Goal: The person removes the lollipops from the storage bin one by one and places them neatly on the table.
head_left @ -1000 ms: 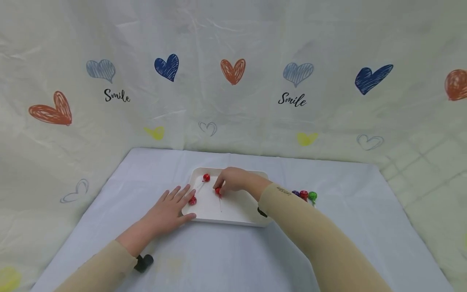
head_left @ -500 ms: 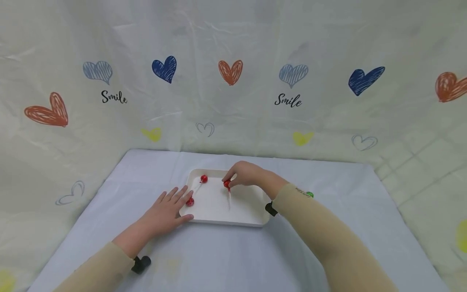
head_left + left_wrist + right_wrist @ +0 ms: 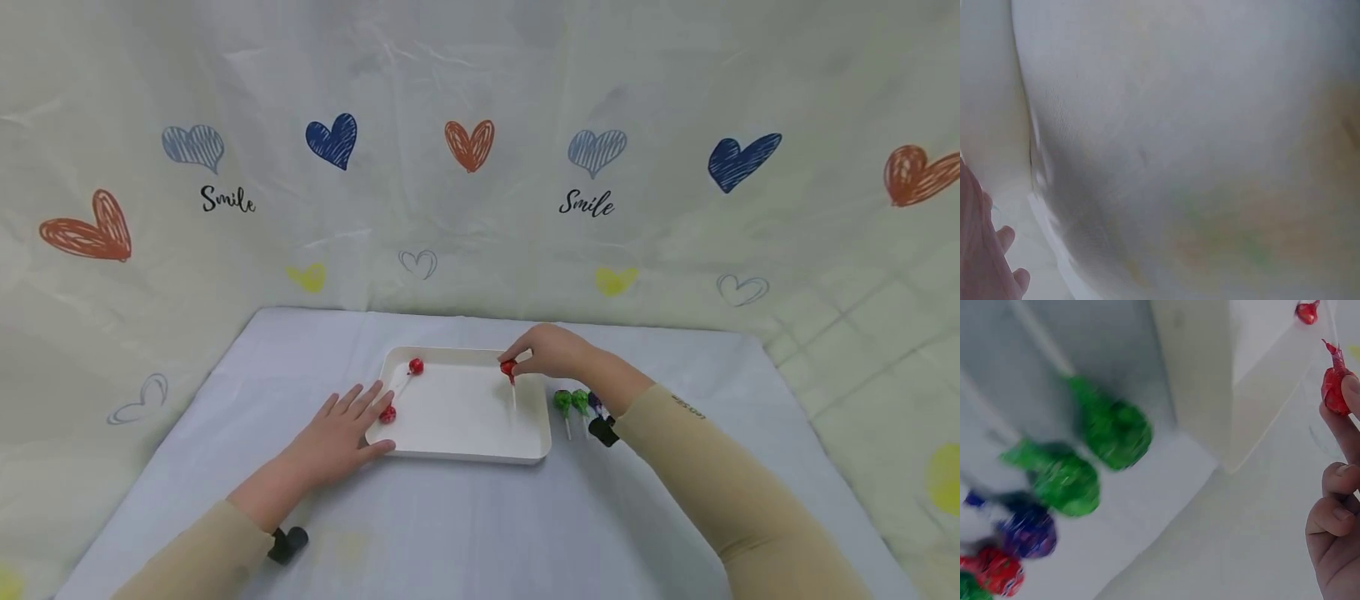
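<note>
- Right hand point(image 3: 551, 350): thumb and forefinger pinch the held lollipop point(image 3: 508, 367) by its red ball; in the right wrist view the other fingers are curled.
- The held lollipop is at the right end of the white tray point(image 3: 465, 417), its stick pointing toward the person; whether the stick touches the tray, I cannot tell.
- Left hand point(image 3: 341, 437): fingers spread, lying across the tray's left edge, with the thumb at the near left corner. It pinches nothing.
- Front lollipop point(image 3: 387, 414): red, in the tray's left part, right beside the left fingertips; contact is unclear.
- Back lollipop point(image 3: 416, 366): red, near the tray's far left corner, its stick slanting toward the front lollipop.
- Just right of the tray, a row on the cloth point(image 3: 450, 533): first green lollipop point(image 3: 562, 401), second green lollipop point(image 3: 580, 400), then a purple lollipop point(image 3: 1029, 531), a row-end red lollipop point(image 3: 1000, 570) and part of a third green lollipop point(image 3: 971, 590).
- Behind the table, a pale backdrop point(image 3: 675, 83) carries hearts and the word "Smile" twice.
</note>
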A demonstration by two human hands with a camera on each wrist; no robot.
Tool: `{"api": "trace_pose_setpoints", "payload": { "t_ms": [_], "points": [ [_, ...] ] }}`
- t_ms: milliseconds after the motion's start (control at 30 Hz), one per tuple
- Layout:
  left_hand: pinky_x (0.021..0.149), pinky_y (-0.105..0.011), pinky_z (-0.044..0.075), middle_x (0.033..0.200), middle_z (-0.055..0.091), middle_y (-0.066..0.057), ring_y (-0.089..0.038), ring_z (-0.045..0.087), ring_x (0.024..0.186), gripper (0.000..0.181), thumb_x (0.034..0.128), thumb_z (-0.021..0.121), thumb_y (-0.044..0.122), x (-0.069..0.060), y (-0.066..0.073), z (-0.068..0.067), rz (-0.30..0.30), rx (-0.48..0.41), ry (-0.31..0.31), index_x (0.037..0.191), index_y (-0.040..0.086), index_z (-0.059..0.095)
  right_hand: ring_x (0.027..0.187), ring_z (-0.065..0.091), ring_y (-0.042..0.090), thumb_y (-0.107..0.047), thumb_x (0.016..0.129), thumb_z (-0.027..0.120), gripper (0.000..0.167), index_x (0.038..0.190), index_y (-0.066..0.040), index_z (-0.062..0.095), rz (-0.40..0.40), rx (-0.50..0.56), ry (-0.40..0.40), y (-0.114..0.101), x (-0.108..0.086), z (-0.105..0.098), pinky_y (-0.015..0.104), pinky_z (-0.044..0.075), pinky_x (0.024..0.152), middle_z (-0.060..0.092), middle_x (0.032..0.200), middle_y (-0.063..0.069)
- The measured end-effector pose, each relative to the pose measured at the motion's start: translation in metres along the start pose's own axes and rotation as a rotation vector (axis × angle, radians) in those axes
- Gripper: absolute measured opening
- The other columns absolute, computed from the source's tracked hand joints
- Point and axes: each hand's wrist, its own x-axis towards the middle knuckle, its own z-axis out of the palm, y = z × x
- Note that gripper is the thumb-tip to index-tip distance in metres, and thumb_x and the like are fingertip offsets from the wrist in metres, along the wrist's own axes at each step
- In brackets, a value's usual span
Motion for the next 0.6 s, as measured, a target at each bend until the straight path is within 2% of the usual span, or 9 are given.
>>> {"api": "trace_pose_setpoints", "payload": {
  "t_ms": [100,433,600],
  "points": [
    [0.118,-0.061,0.009,0.166,0.015,-0.007,-0.038,0.013,0.150,0.087,0.0926,0.053,0.065,0.000,0.001,-0.002,0.000,0.004,-0.010,0.159,0.018,0.023,0.100,0.060,0.013,-0.026,0.092,0.072,0.031,0.123,-0.023,0.073,0.014,-0.001,0.011,0.011,-0.015,-0.004,0.029,0.049,0.076,0.069,0.122,-0.006],
    [0.118,-0.061,0.010,0.165,0.016,-0.007,-0.038,0.014,0.150,0.085,0.0930,0.053,0.063,0.000,0.002,-0.004,-0.007,0.008,-0.014,0.159,0.018,0.024,0.088,0.058,0.017,-0.026,0.090,0.074,0.032,0.122,-0.022,0.074,0.089,0.014,0.041,0.055,-0.060,-0.010,0.031,0.049,0.068,0.071,0.118,0.000],
    [0.118,-0.062,0.011,0.165,0.018,-0.008,-0.039,0.015,0.149,0.084,0.0935,0.053,0.062,0.000,0.002,-0.005,-0.005,0.016,-0.011,0.159,0.017,0.025,0.098,0.062,0.019,-0.023,0.091,0.073,0.032,0.123,-0.020,0.073,0.126,0.010,0.042,0.081,-0.083,-0.010,0.036,0.052,0.076,0.071,0.116,0.001]
  ]
}}
